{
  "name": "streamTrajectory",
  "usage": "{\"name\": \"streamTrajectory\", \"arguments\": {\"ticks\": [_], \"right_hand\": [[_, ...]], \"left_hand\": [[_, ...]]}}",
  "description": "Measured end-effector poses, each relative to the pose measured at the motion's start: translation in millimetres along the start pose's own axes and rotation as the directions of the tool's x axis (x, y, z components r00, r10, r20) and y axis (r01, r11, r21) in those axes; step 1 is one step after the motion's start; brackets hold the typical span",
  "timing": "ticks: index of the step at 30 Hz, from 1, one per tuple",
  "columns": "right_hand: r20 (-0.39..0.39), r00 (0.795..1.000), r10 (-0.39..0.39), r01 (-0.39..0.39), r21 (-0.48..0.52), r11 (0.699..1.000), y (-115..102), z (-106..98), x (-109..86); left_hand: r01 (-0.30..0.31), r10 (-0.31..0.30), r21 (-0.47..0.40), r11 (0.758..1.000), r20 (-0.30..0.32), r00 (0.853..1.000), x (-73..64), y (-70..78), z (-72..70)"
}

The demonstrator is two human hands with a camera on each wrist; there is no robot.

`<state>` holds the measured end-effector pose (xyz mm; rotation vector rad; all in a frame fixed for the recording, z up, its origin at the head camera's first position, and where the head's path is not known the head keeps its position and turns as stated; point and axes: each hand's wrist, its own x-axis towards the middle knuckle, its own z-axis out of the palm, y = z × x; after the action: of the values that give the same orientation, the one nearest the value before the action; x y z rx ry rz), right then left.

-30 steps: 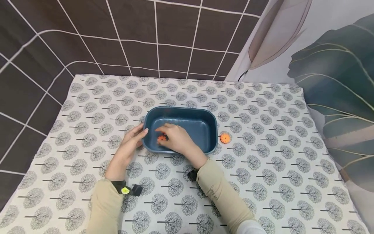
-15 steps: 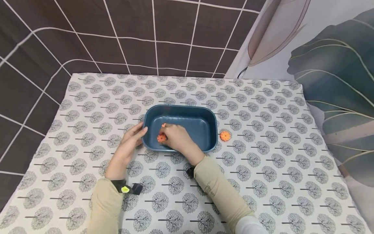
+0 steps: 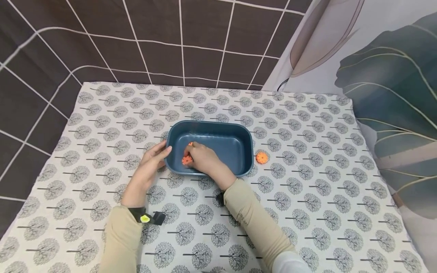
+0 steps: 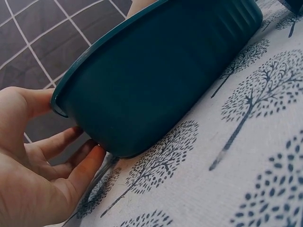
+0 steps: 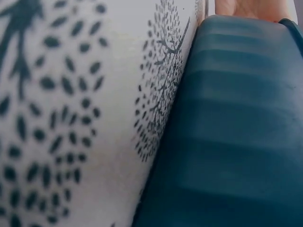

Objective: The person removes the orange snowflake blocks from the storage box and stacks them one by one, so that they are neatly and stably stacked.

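Note:
In the head view a dark blue rectangular basin (image 3: 244,132) with rounded corners stands on the tablecloth. My left hand (image 3: 148,163) is at its left end, thumb at the rim. In the left wrist view its fingertips (image 4: 94,156) rest against the outer wall (image 4: 137,90) low down. My right hand (image 3: 205,157) reaches over the near rim into the basin, fingers curled down at an orange notched disc (image 3: 187,160). Another orange piece (image 3: 190,143) shows just behind the fingers, partly hidden. The right wrist view shows mostly the ribbed outer wall (image 5: 232,127).
One more orange disc (image 3: 261,157) lies on the tree-print tablecloth (image 3: 307,197), right of the basin. A dark checked cloth (image 3: 153,38) hangs behind and to the left. A leaf-patterned curtain (image 3: 403,94) borders the right side.
The right hand's fingers, spread above the basin floor a second ago, have lowered and curled in around the orange disc. The second orange piece has come into view behind them. The left hand stays put.

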<state>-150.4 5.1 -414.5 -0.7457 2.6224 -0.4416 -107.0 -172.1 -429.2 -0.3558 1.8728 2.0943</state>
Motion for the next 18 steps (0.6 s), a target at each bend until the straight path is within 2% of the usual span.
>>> {"name": "streamTrajectory", "arguments": {"ticks": [9, 18], "right_hand": [[0.037, 0.999, -0.023, 0.022, 0.044, 0.999, 0.9, 1.3, 2.1], [0.000, 0.997, -0.076, 0.075, 0.128, 0.989, 0.2, -0.2, -1.2]], "left_hand": [[0.012, -0.012, -0.008, 1.000, -0.001, 1.000, -0.3, 2.6, 0.5], [0.005, -0.005, 0.007, 1.000, -0.007, 1.000, 0.0, 1.3, -0.3]]}}
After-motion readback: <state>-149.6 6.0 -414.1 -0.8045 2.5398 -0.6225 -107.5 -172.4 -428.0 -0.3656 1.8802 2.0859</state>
